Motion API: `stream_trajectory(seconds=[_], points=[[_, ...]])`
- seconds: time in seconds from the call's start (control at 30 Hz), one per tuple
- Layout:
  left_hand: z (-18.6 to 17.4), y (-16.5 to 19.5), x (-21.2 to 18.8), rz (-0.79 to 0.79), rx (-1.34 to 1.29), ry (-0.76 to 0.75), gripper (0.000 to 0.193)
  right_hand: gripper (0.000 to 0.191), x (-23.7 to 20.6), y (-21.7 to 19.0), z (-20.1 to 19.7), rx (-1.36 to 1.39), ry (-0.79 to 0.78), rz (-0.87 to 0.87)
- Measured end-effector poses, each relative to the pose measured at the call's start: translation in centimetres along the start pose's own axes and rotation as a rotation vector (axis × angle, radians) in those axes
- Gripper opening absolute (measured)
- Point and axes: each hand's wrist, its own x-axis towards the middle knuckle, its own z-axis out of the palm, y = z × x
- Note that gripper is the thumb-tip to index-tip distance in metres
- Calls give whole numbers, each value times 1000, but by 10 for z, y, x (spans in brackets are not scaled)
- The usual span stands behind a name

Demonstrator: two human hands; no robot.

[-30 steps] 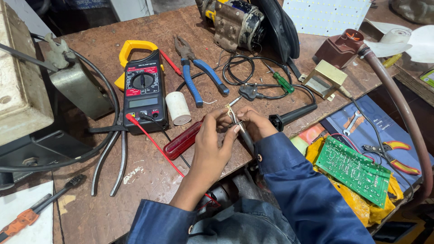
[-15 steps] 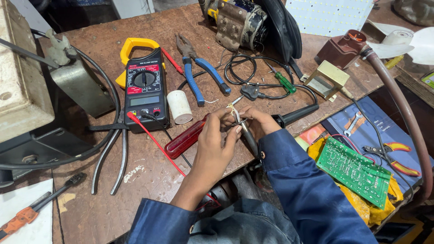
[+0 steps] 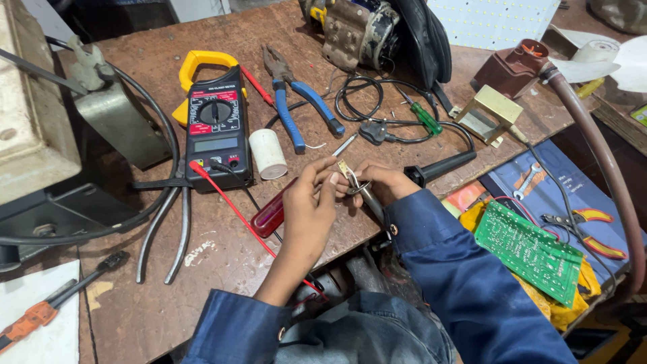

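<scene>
Metal glints between both hands at the front edge of the worn brown wooden workbench [image 3: 222,269]: the left hand [image 3: 311,205] and right hand [image 3: 381,182] pinch a small silvery metal part with a thin wire loop [image 3: 352,178] together, fingertips closed on it. A red translucent screwdriver handle [image 3: 271,214] lies just beside the left hand; a black-and-yellow clamp meter [image 3: 214,125] and a white plastic cylinder [image 3: 267,154] sit farther back.

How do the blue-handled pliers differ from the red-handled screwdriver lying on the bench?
The blue-handled pliers lie in the open towards the far side of the bench, beside the clamp meter; the red-handled screwdriver lies at the near edge, partly hidden under the left hand. The pliers have two opaque blue grips spread apart; the screwdriver has one translucent red handle. No hand touches the pliers. Both lie flat on the brown worktop.
</scene>
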Motion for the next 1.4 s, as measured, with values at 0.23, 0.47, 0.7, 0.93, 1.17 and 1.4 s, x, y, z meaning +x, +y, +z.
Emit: stream_trajectory(seconds=[0.23,0.47,0.7,0.93,1.17,1.4], points=[[-2,-3,-1,-20,-31,-32,19,20,-3,-7,7,-67,47,45],[-2,-1,-1,24,-51,-46,12,25,-14,-16,23,-40,70,75],[-3,0,-2,53,87,-27,10,25,-10,-14,19,-120,20,46],[-4,2,-3,59,103,-44,11,24,-8,-11,14,-91,-4,52],[-3,5,-3,105,144,-48,10,24,-15,-17,22,-86,-1,50],[-3,11,-4,128,197,-76,10,21,-14,-22,21,-103,32,131]])
